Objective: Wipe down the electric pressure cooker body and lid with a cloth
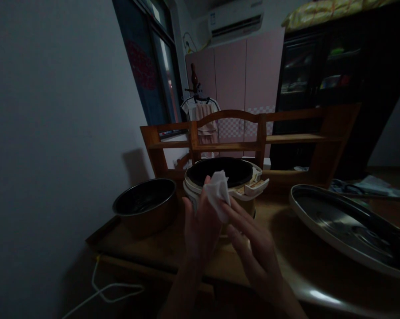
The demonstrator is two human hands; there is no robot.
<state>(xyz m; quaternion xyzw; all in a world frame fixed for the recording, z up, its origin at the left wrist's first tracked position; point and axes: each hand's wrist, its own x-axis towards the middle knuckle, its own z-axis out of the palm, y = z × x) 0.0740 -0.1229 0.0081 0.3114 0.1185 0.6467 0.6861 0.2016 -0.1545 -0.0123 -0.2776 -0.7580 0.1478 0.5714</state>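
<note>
In the middle of the head view, my left hand point(201, 226) is raised, thumb and one finger stretched out and apart. A crumpled white tissue point(218, 192) lies against its fingers and hides some of them. From the right, my right hand point(258, 246) has its fingers on the tissue's lower edge. Directly behind both hands stands a white cooker body point(193, 190) with a wide black opening point(229, 170) and a latch piece point(257, 187) at its right. My hands cover part of its front.
A dark round inner pot point(146, 212) sits left on the wooden table point(276, 270). At right lies a large round lid point(335, 226) with a black bar across it. A wooden rack point(228, 146) rises behind the cooker. A white cord point(116, 285) hangs below the table's left edge.
</note>
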